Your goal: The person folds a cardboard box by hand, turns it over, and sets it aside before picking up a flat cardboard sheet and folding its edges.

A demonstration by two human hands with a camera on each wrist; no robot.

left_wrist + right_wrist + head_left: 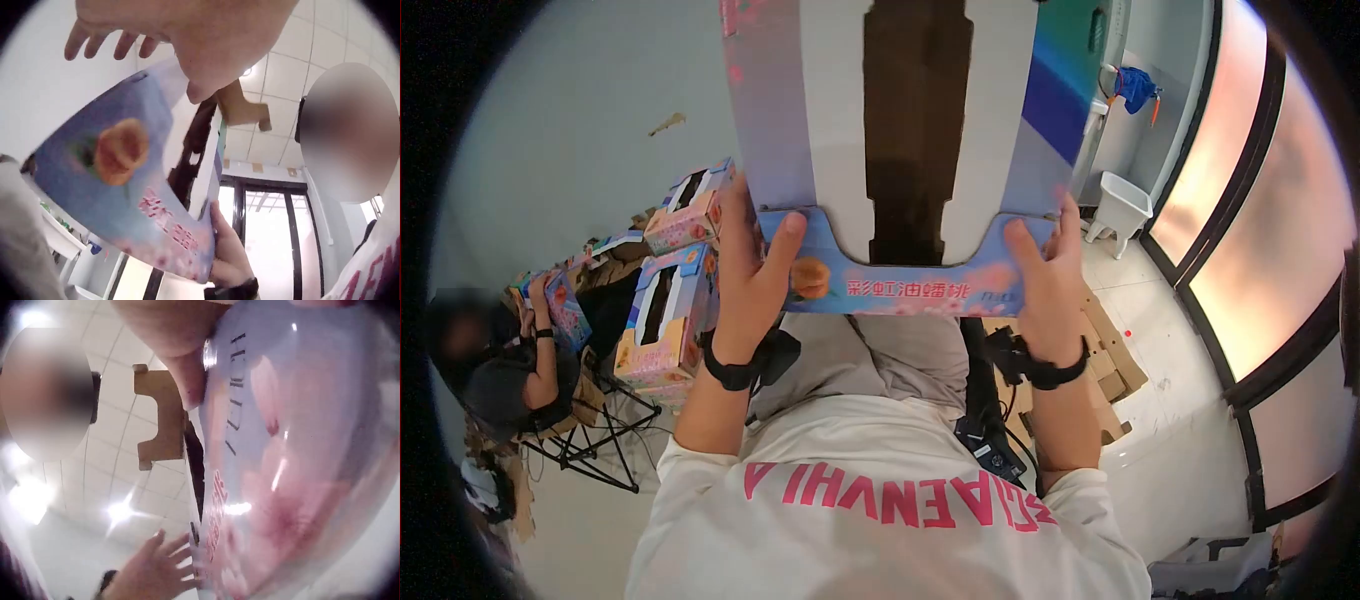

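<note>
A printed cardboard box is held up before my chest, blue and pink, with a peach picture and red lettering. Between its white panels runs a long dark gap. At its left corner my left hand grips it, thumb over the near blue panel and fingers along the side. My right hand holds the opposite corner the same way, its fingers partly hidden by the box. A brown cardboard flap with a cut-out sticks out from the box in the right wrist view.
Similar boxes are stacked at the left, near a folding stool frame. Another person sits there with a box. Flat cardboard lies on the floor at the right, with a white basin and glazed doors beyond.
</note>
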